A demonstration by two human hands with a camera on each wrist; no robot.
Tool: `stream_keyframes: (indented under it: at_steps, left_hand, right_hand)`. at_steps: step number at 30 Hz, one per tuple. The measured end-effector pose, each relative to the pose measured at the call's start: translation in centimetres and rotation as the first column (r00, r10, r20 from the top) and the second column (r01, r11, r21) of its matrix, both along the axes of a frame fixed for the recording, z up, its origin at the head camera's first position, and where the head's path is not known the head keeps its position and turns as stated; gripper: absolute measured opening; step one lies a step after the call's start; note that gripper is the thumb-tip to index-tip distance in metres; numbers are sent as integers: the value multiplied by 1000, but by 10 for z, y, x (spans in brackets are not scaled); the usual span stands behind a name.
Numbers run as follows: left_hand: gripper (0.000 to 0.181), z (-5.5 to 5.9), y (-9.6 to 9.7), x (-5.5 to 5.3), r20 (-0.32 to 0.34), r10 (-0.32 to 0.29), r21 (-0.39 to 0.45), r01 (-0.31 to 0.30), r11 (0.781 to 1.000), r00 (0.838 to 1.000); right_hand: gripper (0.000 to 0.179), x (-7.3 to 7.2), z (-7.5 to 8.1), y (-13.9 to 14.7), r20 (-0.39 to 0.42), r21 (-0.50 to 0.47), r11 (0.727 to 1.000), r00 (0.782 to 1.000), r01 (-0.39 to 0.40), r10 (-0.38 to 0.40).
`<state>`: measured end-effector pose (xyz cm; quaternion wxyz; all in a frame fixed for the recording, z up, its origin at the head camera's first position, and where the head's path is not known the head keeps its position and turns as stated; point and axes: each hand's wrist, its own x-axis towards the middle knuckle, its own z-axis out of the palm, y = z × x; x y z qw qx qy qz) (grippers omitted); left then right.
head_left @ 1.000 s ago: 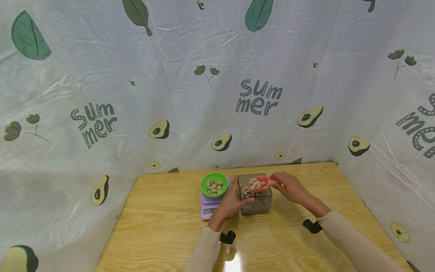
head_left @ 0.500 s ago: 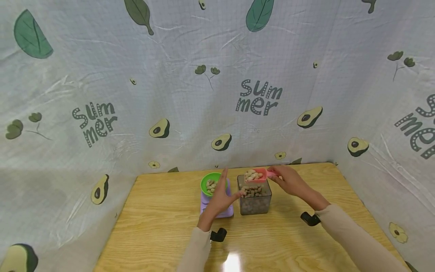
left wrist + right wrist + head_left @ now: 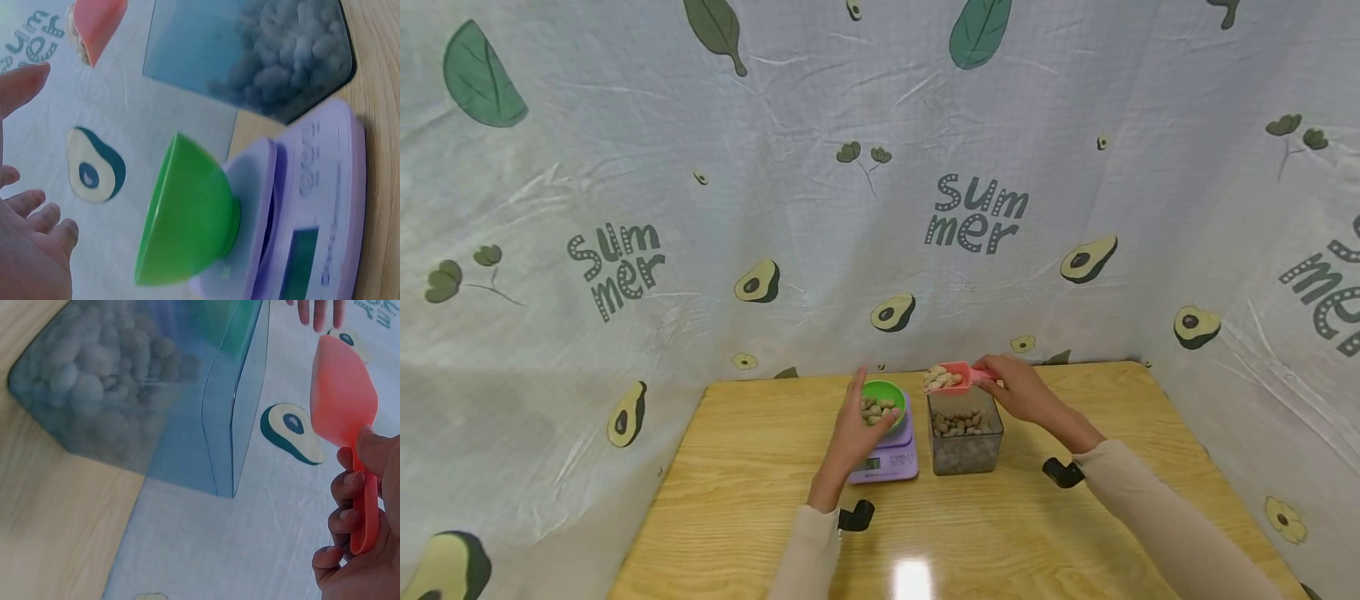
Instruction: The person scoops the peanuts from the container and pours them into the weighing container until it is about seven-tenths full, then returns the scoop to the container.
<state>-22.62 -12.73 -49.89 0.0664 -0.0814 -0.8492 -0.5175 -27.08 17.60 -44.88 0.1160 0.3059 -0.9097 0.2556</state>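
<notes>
My right hand [image 3: 1018, 392] grips the handle of a pink scoop [image 3: 342, 390] heaped with peanuts [image 3: 938, 379]. The scoop hangs over the left rear rim of a clear grey bin [image 3: 966, 457], which holds more peanuts [image 3: 958, 423] in its lower part. My left hand [image 3: 852, 433] is raised with its fingers extended and thumb apart, holding nothing. It hovers by a green bowl [image 3: 187, 215] that has several peanuts [image 3: 876, 410] inside. Under the bowl is a purple kitchen scale [image 3: 895, 462]; its display [image 3: 300, 265] is partly covered by my left hand in the head view.
A wooden table [image 3: 737, 492] carries everything, with the bin just right of the scale. Behind and on both sides hangs a white sheet [image 3: 805, 208] printed with avocados and lettering.
The scoop, loaded with peanuts, has risen out of the bin and shifted left. My left hand has left the bin's side and moved left, in front of the bowl.
</notes>
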Motion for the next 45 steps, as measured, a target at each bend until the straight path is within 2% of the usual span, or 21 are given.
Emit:
stream_keyframes:
  at_steps: [4,9,12,20,30,35,41,45]
  left_hand:
    - [96,-4,-10,-4,1,25,-25,-25,999,1000]
    - [106,-12,-19,-6,46,48,-58,-45,997,998]
    - [109,-21,-23,-9,71,49,-62,-44,997,996]
    - [114,-41,-25,-13,148,53,-64,-44,997,988]
    - [111,-52,-25,-17,188,57,-75,-44,996,981]
    - [109,-54,-26,-19,181,63,-77,-50,996,981]
    - [111,-54,-26,-18,185,58,-77,-45,996,981]
    - [110,-55,-27,-18,181,56,-71,-44,997,982]
  right_hand:
    - [23,-5,-3,-6,11,13,1000,1000,6,-6]
    - [25,-11,-7,-16,11,11,1000,1000,-9,9]
    - [25,-14,-10,-23,10,10,1000,1000,-23,23]
    - [24,-19,-11,-42,13,55,998,1000,-23,23]
    - [23,-31,-11,-65,24,158,985,997,-75,72]
    - [21,-39,-10,-81,10,275,959,998,-69,69]
    - [13,-41,0,-100,-76,432,899,991,-69,112]
    - [10,-41,9,-108,-136,476,878,984,-40,118]
